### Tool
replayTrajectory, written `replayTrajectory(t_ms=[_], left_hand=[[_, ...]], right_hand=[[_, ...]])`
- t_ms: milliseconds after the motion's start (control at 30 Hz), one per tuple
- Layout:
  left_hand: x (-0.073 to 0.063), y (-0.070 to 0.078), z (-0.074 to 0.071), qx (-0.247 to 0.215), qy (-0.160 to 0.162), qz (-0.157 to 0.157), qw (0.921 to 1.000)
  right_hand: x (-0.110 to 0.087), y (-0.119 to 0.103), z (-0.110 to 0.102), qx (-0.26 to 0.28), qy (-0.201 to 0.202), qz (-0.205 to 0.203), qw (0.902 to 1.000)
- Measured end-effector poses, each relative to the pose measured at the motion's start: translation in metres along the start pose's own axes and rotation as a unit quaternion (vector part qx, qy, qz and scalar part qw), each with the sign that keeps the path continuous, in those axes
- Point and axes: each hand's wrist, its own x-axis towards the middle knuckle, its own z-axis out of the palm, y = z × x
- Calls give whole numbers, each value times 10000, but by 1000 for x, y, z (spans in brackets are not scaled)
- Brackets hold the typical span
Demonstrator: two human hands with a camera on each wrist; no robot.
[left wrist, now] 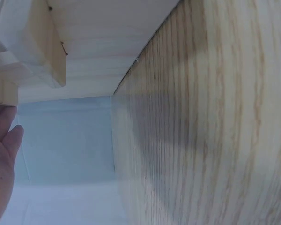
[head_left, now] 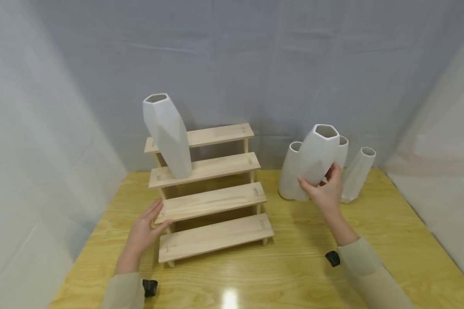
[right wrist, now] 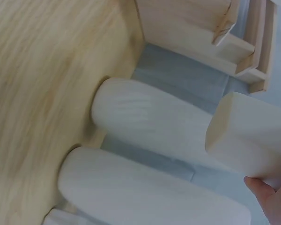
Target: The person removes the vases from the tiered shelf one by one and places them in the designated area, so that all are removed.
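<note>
Head camera: We see the right hand [head_left: 328, 192] pinching a faceted white vase [head_left: 317, 155] low on its body, off the table [head_left: 297, 274], before other white vases [head_left: 356, 178]. We judge it stiff, smooth, breakable ceramic of moderate weight, best held round its middle. Right forearm reaches forward; the left hand [head_left: 144, 228], fingers extended, thumb apart, rests against the stepped wooden shelf [head_left: 216, 200].

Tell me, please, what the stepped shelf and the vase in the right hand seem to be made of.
Stepped shelf: pale, seemingly unvarnished wood, with visible grain. Vase: probably ceramic, satin white, judging by its smooth facets and soft shading, though plastic remains possible.
</note>
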Motion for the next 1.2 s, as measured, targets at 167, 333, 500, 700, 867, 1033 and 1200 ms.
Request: replayTrajectory(t_ms=[167,333,500,700,867,1033,1200], left_hand=[[0,-1,0,10,53,76,10000],[-1,0,0,-2,18,64,10000],[-1,0,0,35,9,39,10000],[-1,1,-1,66,-21,9,10000],[-1,1,-2,64,-26,37,10000],[-2,2,-3,38,-19,50,10000],[-1,3,-3,50,-5,80,10000]], right_hand=[[-4,14,-12,-220,52,96,9997],[-7,29,-24,-448,102,284,9985],[-8,42,-35,-545,125,476,9973],[-11,54,-46,-839,113,613,9945],[-12,66,-54,-884,123,690,9936],[-12,78,-61,-1030,158,935,9902],[-11,84,-67,-1043,199,1111,9881]])
